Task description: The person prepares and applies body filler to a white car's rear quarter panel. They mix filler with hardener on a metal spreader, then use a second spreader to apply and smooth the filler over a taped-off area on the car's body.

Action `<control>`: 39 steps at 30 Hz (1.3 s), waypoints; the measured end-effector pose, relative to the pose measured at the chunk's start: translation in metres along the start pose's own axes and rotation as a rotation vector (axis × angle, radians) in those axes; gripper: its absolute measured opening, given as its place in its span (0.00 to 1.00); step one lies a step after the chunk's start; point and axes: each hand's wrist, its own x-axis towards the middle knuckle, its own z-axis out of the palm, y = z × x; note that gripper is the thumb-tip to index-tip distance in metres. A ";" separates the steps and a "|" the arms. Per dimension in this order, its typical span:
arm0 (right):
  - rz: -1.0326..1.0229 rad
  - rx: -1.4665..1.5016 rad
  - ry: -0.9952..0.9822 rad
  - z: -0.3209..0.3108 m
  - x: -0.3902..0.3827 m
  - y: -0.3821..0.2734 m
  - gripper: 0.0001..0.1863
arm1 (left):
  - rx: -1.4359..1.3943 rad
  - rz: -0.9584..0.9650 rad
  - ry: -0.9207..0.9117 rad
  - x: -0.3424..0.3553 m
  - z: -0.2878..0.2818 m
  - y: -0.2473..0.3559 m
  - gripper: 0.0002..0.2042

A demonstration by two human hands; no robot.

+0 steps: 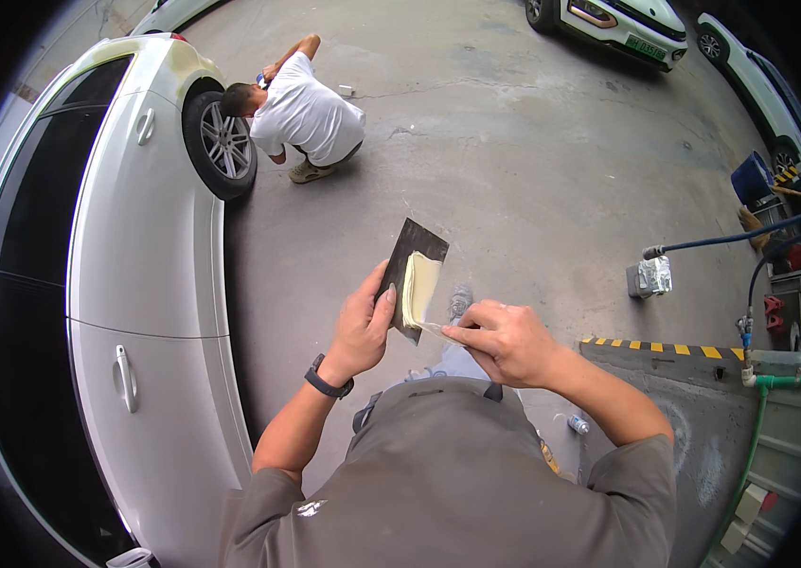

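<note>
While left fingers (pixel 385 305) clamp a dark board (pixel 424 239), right fingers (pixel 472 335) pinch a translucent tool (pixel 432 328); outline unclear

Dark board (pixel 414 240) bearing pale yellow paste (pixel 422 287), with a thin, see-through piece (pixel 432 328) at its lower end.
The flat, four-sided board tilts in the left hand (pixel 365 317), its upper end bare; the paste lies in one thick slab with a raised left edge; the piece, its kind unclear, is pinched in the right hand (pixel 505 341).
</note>
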 end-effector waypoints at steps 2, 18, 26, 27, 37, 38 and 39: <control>0.004 0.080 0.038 -0.011 0.039 0.050 0.23 | 0.052 -0.031 0.025 0.028 -0.015 0.007 0.22; -0.384 -0.206 0.378 -0.061 0.190 0.234 0.20 | -0.986 -0.166 0.087 0.259 0.003 0.038 0.23; -0.180 -0.657 0.226 -0.103 0.208 0.272 0.19 | -0.983 -0.295 -0.354 0.367 -0.053 0.023 0.24; -0.059 -0.653 0.170 -0.106 0.211 0.270 0.18 | -0.981 -0.257 -0.375 0.376 -0.059 0.026 0.24; 0.685 0.995 0.640 -0.041 0.300 0.269 0.31 | -0.985 -0.204 -0.329 0.445 -0.095 0.031 0.25; 0.808 0.922 0.640 -0.044 0.302 0.274 0.31 | -0.924 -0.181 -0.227 0.449 -0.099 0.029 0.24; 0.747 0.819 0.630 -0.053 0.302 0.283 0.30 | -0.798 -0.119 -0.204 0.451 -0.103 0.027 0.23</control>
